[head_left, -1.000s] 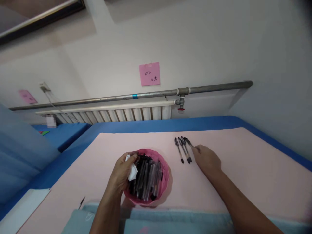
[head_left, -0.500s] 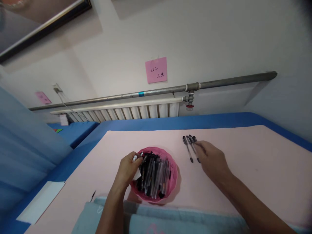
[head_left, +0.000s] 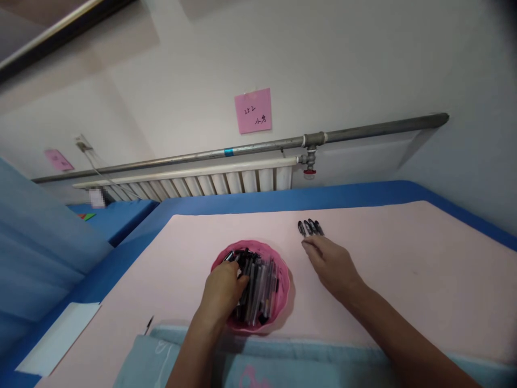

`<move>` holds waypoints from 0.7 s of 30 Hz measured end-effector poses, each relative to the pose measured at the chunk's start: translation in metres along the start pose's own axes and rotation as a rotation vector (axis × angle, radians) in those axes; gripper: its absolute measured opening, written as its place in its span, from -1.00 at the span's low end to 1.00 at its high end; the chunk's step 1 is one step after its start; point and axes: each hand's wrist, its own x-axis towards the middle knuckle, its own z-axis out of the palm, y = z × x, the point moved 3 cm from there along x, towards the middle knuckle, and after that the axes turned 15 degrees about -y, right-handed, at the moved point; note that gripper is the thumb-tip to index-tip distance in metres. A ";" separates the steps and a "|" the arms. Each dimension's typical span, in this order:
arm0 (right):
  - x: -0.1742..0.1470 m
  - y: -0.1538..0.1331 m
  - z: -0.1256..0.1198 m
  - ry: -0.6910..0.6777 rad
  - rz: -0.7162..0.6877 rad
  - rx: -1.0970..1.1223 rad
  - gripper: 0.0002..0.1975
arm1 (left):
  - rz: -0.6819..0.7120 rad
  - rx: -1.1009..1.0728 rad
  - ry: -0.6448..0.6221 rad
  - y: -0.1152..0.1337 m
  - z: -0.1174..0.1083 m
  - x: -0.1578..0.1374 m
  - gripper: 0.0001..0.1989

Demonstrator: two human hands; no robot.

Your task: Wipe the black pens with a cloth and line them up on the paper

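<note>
A round pink basket [head_left: 286, 293] holds many black and clear pens [head_left: 258, 285]. My left hand [head_left: 224, 288] reaches over its left side, thumb and fingers closed among the pens. A small whitish bit shows by the thumb, but what the fingers grip is hidden. To the right of the basket, several black-capped pens [head_left: 311, 226] lie side by side, caps away from me. My right hand [head_left: 333, 264] is over their lower parts, with its fingers curled and pressed together. Whether it grips any of these pens cannot be seen.
Pink sheeting [head_left: 383, 258] covers the blue-edged table. In front lies a light blue cloth [head_left: 294, 361]. A single pen [head_left: 149, 325] and a white paper sheet [head_left: 60, 337] are at the left. Behind the table run a radiator [head_left: 234, 182] and a pipe [head_left: 363, 132].
My left hand has moved from the basket's rim farther in over the pens. My right hand has shifted left across the row of pens, covering their lower ends. The view has shifted slightly.
</note>
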 end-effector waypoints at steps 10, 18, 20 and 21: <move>-0.002 -0.021 0.002 -0.124 -0.032 0.039 -0.80 | -0.013 -0.090 0.016 0.002 0.001 -0.001 -0.77; -0.008 -0.049 0.017 -0.262 -0.246 -0.038 -0.80 | 0.013 -0.245 0.057 -0.010 -0.010 -0.004 -0.70; -0.011 -0.051 0.022 -0.294 -0.242 -0.065 -0.80 | 0.012 -0.302 0.086 -0.016 -0.014 -0.005 -0.68; -0.012 -0.052 0.024 -0.311 -0.232 -0.076 -0.80 | 0.007 -0.312 0.092 -0.018 -0.015 -0.006 -0.68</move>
